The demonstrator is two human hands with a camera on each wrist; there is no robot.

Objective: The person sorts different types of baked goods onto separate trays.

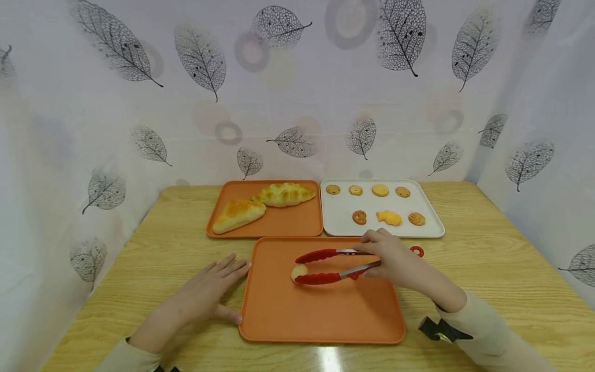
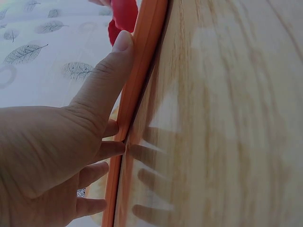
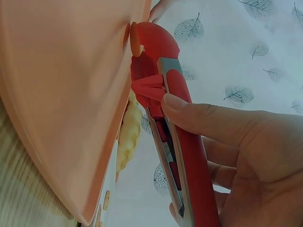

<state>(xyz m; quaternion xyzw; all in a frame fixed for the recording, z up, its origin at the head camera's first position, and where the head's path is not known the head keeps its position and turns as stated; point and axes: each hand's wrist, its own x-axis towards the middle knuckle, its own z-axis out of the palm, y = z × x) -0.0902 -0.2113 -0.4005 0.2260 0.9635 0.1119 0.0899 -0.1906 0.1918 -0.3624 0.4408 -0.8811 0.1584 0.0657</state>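
Observation:
My right hand (image 1: 388, 258) grips a pair of red-tipped metal tongs (image 3: 177, 118) above the front orange tray (image 1: 321, 320). The tongs' arms are spread. At their tips is a small round pale cookie (image 1: 299, 272); in the right wrist view the cookie (image 3: 136, 40) seems slightly off the tray surface, and I cannot tell how firmly the tips hold it. My left hand (image 1: 204, 292) has its fingers spread beside that tray's left edge. In the left wrist view, the thumb of the left hand (image 2: 52, 146) touches the tray rim (image 2: 142, 61).
Behind, a second orange tray (image 1: 293, 227) bears a triangular bread (image 1: 238, 215) and a braided bread (image 1: 284, 195). To its right, a white tray (image 1: 341, 206) carries several cookies, including a pretzel (image 1: 359, 217) and a fish-shaped one (image 1: 389, 217). A leaf-patterned curtain (image 1: 297, 103) encloses the wooden table (image 1: 181, 243).

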